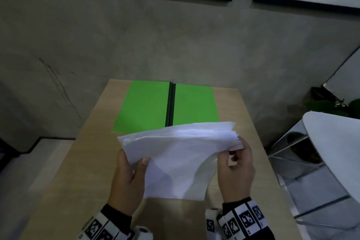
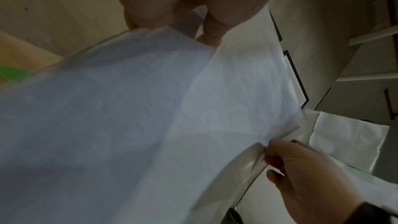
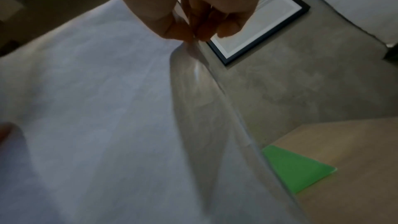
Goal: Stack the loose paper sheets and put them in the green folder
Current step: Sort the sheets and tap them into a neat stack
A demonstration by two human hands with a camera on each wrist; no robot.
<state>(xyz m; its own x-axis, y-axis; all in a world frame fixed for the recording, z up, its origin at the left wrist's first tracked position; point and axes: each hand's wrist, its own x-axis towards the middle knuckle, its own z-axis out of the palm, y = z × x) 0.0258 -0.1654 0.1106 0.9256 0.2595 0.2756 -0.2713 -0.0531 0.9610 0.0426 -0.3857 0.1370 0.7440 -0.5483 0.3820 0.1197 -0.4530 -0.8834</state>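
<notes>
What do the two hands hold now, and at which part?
Both hold the paper stack: the left hand grips its left edge, the right hand pinches its far right corner.

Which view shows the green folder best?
The head view: the green folder lies fully open on the table. The left wrist view catches only a green sliver, the right wrist view one corner.

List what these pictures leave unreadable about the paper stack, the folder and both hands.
- Sheet count: paper stack edges blur together in the head view.
- Green folder: near edge hidden behind the stack; wrist views show corners only.
- Left hand: fingers hidden under the paper.
- Right hand: its grip is blurred in the right wrist view.
</notes>
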